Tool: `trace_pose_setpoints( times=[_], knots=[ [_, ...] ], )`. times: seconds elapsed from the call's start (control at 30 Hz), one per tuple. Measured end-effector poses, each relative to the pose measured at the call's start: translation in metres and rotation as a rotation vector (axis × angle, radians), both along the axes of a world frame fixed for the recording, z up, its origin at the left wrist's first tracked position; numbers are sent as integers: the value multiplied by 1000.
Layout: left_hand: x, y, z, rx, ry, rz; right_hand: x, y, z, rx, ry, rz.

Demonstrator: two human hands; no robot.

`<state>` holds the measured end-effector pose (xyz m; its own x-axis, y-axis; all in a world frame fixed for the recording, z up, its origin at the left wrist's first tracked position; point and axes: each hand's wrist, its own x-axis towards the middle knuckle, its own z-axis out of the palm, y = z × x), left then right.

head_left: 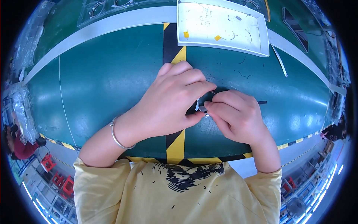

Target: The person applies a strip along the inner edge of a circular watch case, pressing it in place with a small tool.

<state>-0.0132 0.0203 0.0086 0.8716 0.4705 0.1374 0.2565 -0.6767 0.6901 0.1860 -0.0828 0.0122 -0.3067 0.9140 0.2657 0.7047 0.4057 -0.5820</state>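
Note:
My left hand point(173, 95), with a silver bangle at the wrist, is closed on a small round ring-like part point(198, 105). Only a thin, shiny bit of its rim shows between thumb and fingers. My right hand point(236, 112) meets it from the right, thumb and fingers pinched on a slim dark stick-like tool point(262, 102) whose rear end sticks out beyond the hand. A dark grey end point(203, 108) shows at the fingertips, against the ring-like part. The fingers hide most of both things, and the tool's exact kind cannot be made out.
A white shallow box point(223, 28) with small scraps and yellow bits stands behind my hands. Clear trays with metal rings point(97, 9) lie farther back. A thin pale strip point(279, 59) and dark shavings point(244, 74) lie on the green table point(108, 74). Black-yellow tape point(175, 147) crosses it.

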Motion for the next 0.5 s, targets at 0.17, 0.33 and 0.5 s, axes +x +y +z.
trace_pose_setpoints(
  times=[0.17,0.33,0.5],
  knots=[
    [1,1,-3,-11,2,-6,3,1,-4,-19,60,16],
    [0,0,-2,-7,-10,-2,-1,-1,-3,-15,29,-7],
    [1,0,-2,5,-15,4,-7,-4,-4,14,-9,-66]
  ],
)
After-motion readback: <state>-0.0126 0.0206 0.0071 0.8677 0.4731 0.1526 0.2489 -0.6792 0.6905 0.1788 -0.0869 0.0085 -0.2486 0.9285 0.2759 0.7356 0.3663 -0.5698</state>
